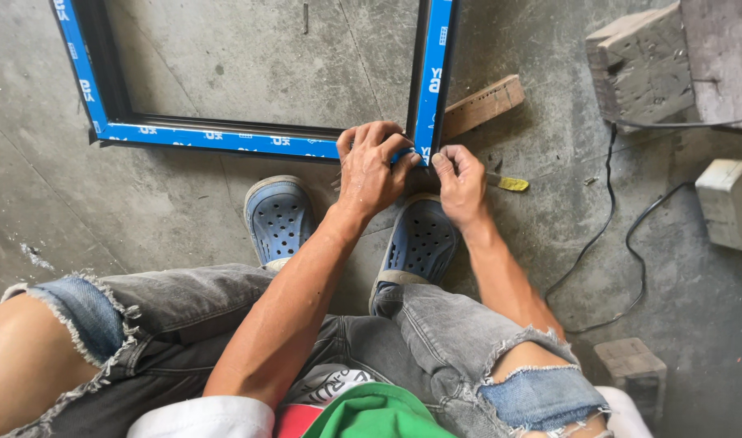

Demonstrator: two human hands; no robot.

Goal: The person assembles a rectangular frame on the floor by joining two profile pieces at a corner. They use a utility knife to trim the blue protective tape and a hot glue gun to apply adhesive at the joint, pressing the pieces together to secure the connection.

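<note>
A dark metal frame (225, 138) covered in blue protective film lies flat on the concrete floor. My left hand (371, 166) grips its near right corner from above, fingers curled over the blue film. My right hand (462, 182) presses against the same corner from the right side, fingers closed on the frame's edge. A tool with a yellow handle (510, 184) lies on the floor just right of my right hand. A wooden slat (484, 104) sticks out from under the frame's right bar.
My feet in blue perforated clogs (278, 219) rest just below the frame. A black cable (610, 235) loops across the floor at right. Concrete blocks (643, 69) stand at the upper right, a pale block (728, 203) at the right edge, a small wooden block (630, 369) lower right.
</note>
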